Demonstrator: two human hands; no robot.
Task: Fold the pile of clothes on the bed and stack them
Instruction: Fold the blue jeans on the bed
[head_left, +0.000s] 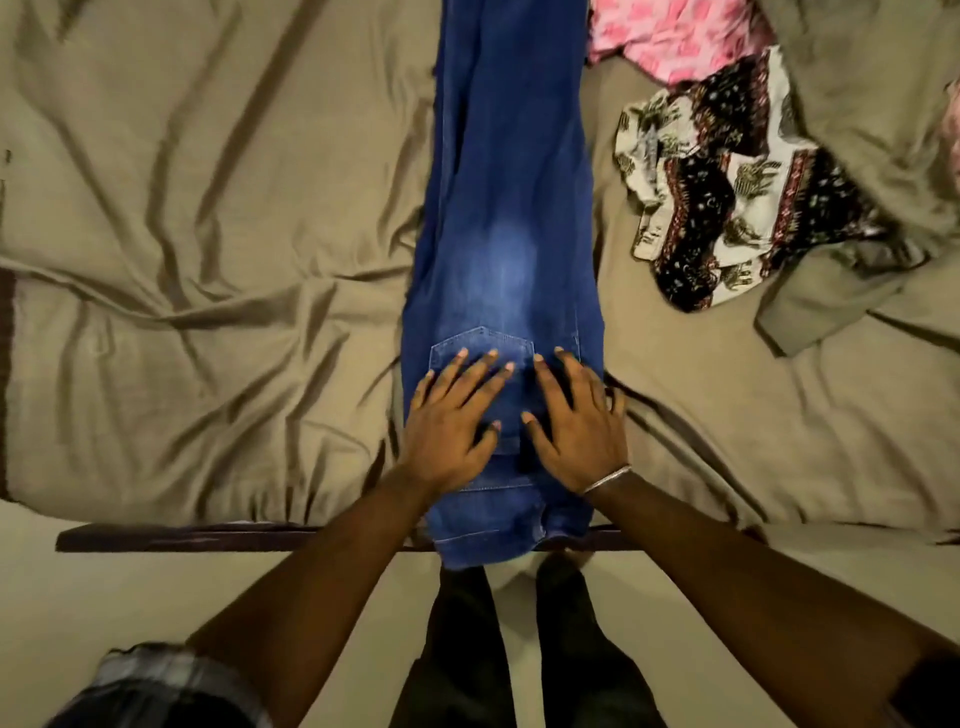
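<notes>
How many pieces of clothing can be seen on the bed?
3: blue jeans flat in the middle under both hands, a pink garment at top right, an elephant-print garment right. More may lie out of view.

The jeans (498, 208) run off the top edge, so their far end is unseen. Right of the jeans, the pink cloth (675, 36) is cut by the same edge. The left hand (449, 421) and right hand (576, 426) cover part of the jeans' pocket (483, 343). The right hand's outer fingers (615, 400) are blurred.

Jeans (501, 208) faded blue denim, bedsheet (208, 234) matt wrinkled cloth, bangle (607, 479) shiny metal.
</notes>
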